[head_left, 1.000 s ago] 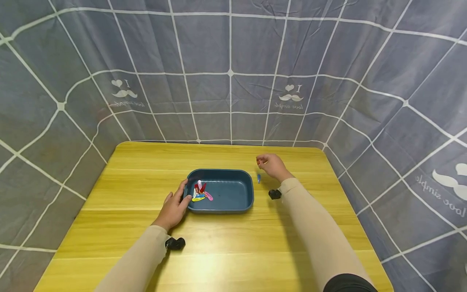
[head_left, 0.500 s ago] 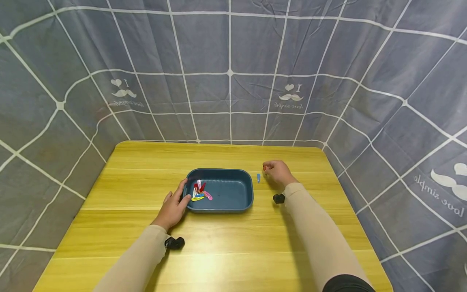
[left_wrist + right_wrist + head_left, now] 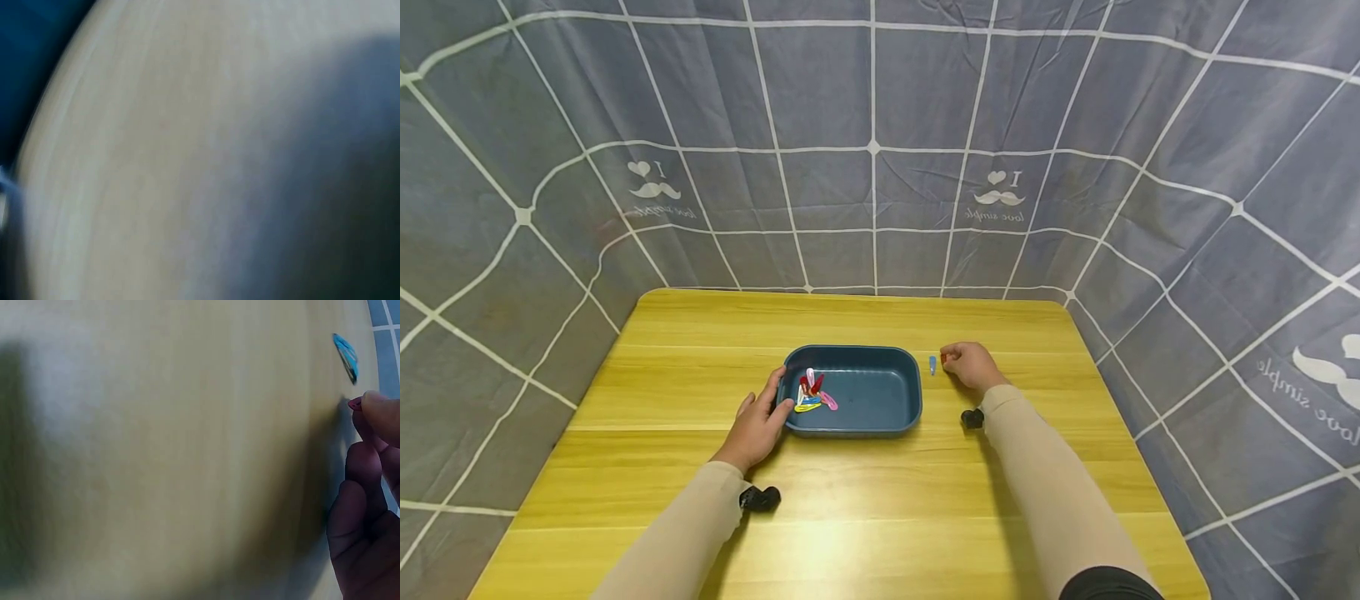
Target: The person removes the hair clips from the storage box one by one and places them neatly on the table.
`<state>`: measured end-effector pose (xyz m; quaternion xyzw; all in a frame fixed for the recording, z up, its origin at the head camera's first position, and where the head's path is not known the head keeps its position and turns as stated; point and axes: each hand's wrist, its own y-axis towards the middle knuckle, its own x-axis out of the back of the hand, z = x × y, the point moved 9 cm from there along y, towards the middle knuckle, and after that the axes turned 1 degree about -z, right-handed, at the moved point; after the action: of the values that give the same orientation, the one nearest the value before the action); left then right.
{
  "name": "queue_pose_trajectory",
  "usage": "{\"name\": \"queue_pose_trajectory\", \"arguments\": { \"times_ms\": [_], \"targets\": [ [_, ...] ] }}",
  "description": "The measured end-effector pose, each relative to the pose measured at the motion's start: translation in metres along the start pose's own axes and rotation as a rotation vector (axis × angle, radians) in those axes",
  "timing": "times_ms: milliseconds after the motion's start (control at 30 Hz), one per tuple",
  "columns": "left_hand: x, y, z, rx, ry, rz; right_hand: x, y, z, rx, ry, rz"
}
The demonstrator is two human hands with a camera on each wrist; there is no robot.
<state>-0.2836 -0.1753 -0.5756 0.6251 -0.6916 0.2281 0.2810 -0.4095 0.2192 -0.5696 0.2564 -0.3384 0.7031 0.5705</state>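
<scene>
My left hand [image 3: 758, 429] rests against the left end of a dark blue plastic basin [image 3: 880, 435], its thumb and extended index finger at the rim. Inside the basin's left part lie several snap hair clips [image 3: 808, 402] in red, pink, white, blue and yellow. To the right of the basin, my right hand [image 3: 972, 367] pinches a red hair clip [image 3: 355, 404] between thumb and index finger, low over the table. Most of that clip is hidden by the fingertips. A blue hair clip [image 3: 932, 365] lies on the table just left of these fingertips.
The light wooden table [image 3: 850, 525] has rounded far corners. A grey curtain [image 3: 820, 200] with white grid lines hangs behind it and along both sides. A small black device [image 3: 760, 499] sits at the left wrist, another black device [image 3: 972, 418] at the right.
My right hand has come nearer to me and slightly right with the red hair clip, now beside the blue one. My left hand and the basin have stayed in place.
</scene>
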Motion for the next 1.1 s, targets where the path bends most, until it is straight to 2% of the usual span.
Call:
{"name": "queue_pose_trajectory", "arguments": {
  "times_ms": [300,567,1100],
  "targets": [
    [-0.002,0.000,0.001,0.012,-0.007,0.003,-0.004,-0.001,-0.001,0.000,0.002,-0.028],
    [-0.001,0.000,0.000,0.004,-0.008,-0.008,-0.009,-0.002,-0.005,0.018,0.003,-0.010],
    [-0.002,0.001,0.001,-0.001,-0.008,-0.002,-0.012,-0.003,-0.012,-0.011,0.065,-0.006]
  ]
}}
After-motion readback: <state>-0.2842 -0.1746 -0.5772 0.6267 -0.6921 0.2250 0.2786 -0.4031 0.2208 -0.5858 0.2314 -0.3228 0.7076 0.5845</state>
